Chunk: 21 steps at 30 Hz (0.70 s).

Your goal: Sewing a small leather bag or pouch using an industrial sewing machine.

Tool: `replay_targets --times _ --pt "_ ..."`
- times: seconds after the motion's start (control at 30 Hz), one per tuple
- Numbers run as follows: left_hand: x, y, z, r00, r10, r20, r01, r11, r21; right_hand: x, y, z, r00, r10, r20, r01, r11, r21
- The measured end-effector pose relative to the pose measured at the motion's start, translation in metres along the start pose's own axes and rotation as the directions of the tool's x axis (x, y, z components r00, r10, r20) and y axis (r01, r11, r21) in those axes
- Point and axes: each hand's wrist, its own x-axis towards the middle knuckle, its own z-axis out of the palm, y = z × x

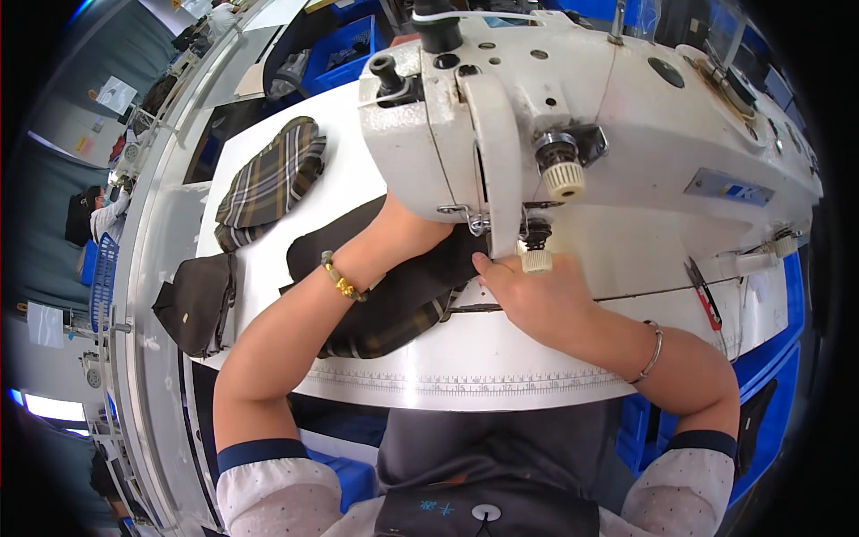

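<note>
A white sewing machine (626,116) stands over the table, its head above a dark fabric piece (407,286). Plaid fabric (389,336) shows along the near edge of that piece. My left hand (416,228) rests on the dark fabric at the left of the needle area, its fingers hidden behind the machine head. To the right of the needle, my right hand (541,291) is closed at the fabric's edge, with the thumb on it. The tension knob hides part of its fingers.
A plaid fabric stack (273,179) lies at the far left of the white table (429,380), with a dark fabric stack (197,304) nearer. Red-handled thread snips (705,295) lie at the right. Blue bins (344,54) stand beyond the table; other people work far left.
</note>
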Motion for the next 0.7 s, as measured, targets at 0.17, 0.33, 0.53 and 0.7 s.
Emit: replay_targets --times 0.17,0.33,0.53,0.7 --pt "0.001 -0.010 0.004 0.997 0.066 -0.041 -0.066 0.998 0.007 -0.002 0.002 0.001 1.000 -0.012 0.004 0.012 1.000 -0.020" --pt "-0.002 -0.021 0.007 0.989 0.135 -0.064 -0.134 0.991 0.020 0.000 -0.001 -0.003 1.000 -0.001 -0.001 0.001 1.000 -0.030" --pt "-0.003 -0.001 -0.022 0.976 0.169 -0.141 -0.129 0.958 0.256 0.003 0.001 -0.010 0.999 0.039 0.026 -0.038 0.998 -0.043" --pt "-0.049 0.058 -0.063 0.974 -0.056 0.219 0.001 0.970 0.243 0.005 0.005 -0.007 0.999 0.012 0.048 -0.013 1.000 0.016"
